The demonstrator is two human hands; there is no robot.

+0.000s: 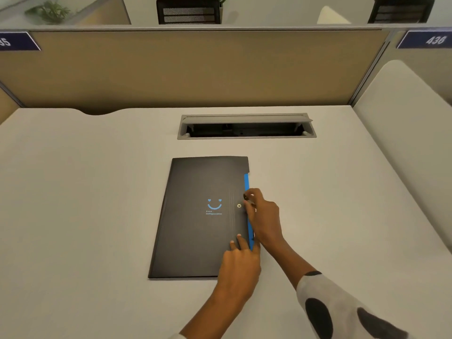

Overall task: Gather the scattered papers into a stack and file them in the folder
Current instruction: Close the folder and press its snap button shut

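A black folder [195, 216] with a blue smiley print lies closed in the middle of the white desk [85, 204]. A blue strip [247, 184] shows along its right edge, and a small metal snap [239, 206] sits near that edge. My left hand [239, 263] presses flat on the folder's lower right corner, fingers spread on the cover. My right hand [261, 214] is at the right edge, its fingertips pinching a small dark clasp part just right of the snap. No loose papers are in sight.
A grey cable hatch [247, 127] stands open in the desk behind the folder. A tan partition [183, 69] closes off the back, with another white desk [403, 123] at the right. Office chairs stand beyond the partition.
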